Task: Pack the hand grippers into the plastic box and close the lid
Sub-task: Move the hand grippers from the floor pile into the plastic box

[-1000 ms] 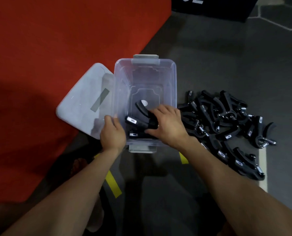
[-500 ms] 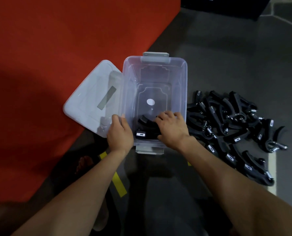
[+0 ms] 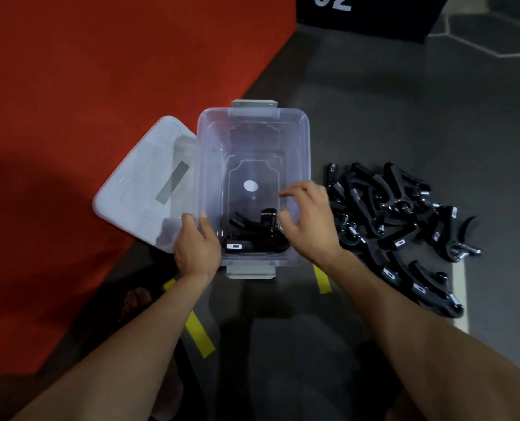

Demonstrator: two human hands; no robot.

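At the far left a red mat (image 3: 85, 117) is seen, and the detached lid (image 3: 149, 189) is laid partly on it, its right edge just beside the plastic box (image 3: 301, 141). The near-left corner of the box is held by the left hand (image 3: 196, 247), whose fingers (image 3: 205, 223) are clenched over the rim, so the box is kept steady on the grey floor (image 3: 404, 101). Inside, a few hand grippers (image 3: 252, 232) are lying at the near end of the box, while the far end is bare apart from a white round sticker (image 3: 250, 186). Over the right wall the right hand (image 3: 310, 220) is poised with its fingers (image 3: 292, 194) spread and released; nothing is held in it. Further right, the pile of hand grippers (image 3: 398, 226) is heaped on the floor, tangled together, touching one another and just beside the box. The step in hand is judged to be the fetching of the next batch, with most of the packing yet to be done. It would be done well if a gripper on top of the pile were taken by its handles rather than by the spring, so that neighbours are not dragged along, and if each were laid flat and nested toward the bare far end, so that the heap is kept below the rim and the lid can later be seated.
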